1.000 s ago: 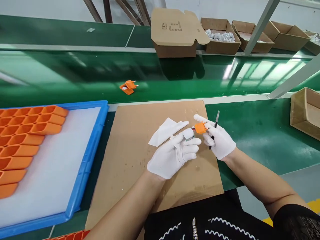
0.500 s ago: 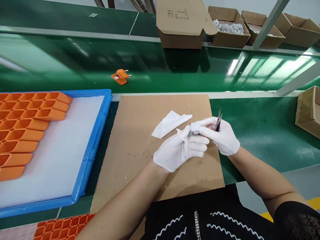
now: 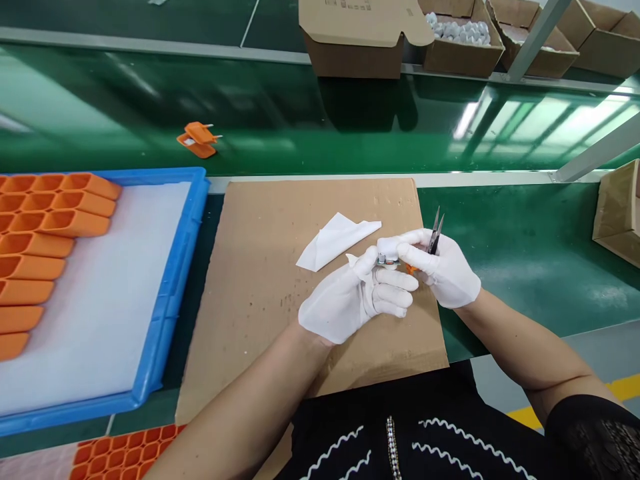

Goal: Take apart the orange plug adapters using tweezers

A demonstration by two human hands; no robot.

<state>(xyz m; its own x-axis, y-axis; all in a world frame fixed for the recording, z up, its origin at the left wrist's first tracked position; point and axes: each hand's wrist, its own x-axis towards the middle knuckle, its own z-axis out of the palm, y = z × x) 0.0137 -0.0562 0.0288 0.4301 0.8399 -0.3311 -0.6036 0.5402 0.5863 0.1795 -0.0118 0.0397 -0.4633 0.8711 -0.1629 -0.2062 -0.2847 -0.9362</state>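
Both my hands wear white gloves and meet over the brown cardboard sheet (image 3: 270,267). My left hand (image 3: 350,297) pinches a small circuit board (image 3: 387,261) between thumb and forefinger, its other fingers stretched out. A small white piece (image 3: 386,247) sits against the board's top; its kind is unclear. My right hand (image 3: 440,263) touches the white piece with its fingertips. Tucked in that hand is a pair of small pointed snips (image 3: 435,237), dark tips up and apart. An orange bit (image 3: 411,269) shows under the right fingers. A folded white cloth or paper (image 3: 337,241) lies just behind.
At left stands a blue tray (image 3: 173,287) with rows of orange shells (image 3: 45,247). An orange plug piece (image 3: 199,139) lies on the green bench behind. Cardboard boxes (image 3: 350,57) line the shelf, one holding white parts (image 3: 460,32). Another box (image 3: 615,207) is at right.
The view has shifted, so the tray and bench sit further left and higher. The fingers have moved slightly, and more of the board and the orange bit now show.
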